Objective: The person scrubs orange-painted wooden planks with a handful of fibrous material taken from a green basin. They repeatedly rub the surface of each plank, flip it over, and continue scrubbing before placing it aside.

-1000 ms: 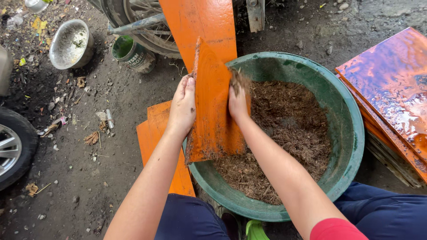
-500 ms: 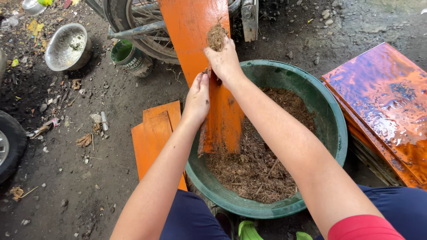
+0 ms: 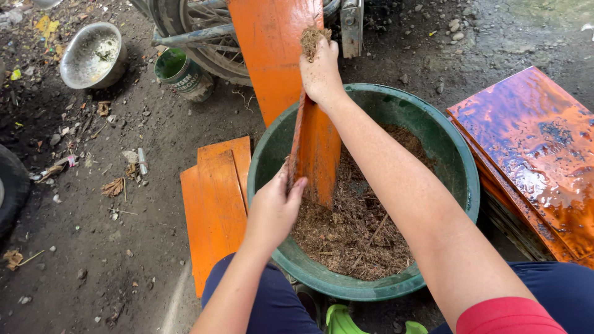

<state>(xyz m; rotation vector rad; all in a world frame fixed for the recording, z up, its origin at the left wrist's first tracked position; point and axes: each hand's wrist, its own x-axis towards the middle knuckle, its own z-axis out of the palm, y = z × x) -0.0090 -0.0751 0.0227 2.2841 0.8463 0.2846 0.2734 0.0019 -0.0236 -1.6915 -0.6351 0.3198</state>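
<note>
A long orange board [image 3: 272,55] stands slanted with its lower end inside a green basin [image 3: 461,179] of brown fibrous husk [image 3: 352,229]. My left hand [image 3: 275,207] grips the board's left edge low down, just above the husk. My right hand [image 3: 320,69] is higher up, pressing a clump of husk [image 3: 311,38] against the board's face.
Two orange boards [image 3: 216,198] lie on the dirt left of the basin. Wet orange panels [image 3: 535,154] are stacked at the right. A wheel [image 3: 198,37], a green can [image 3: 179,73] and a metal bowl [image 3: 93,54] sit at the back; a tyre [image 3: 11,185] is at the left edge.
My right hand has slid up the board with its clump of husk. My left hand has dropped down the board's edge toward the basin.
</note>
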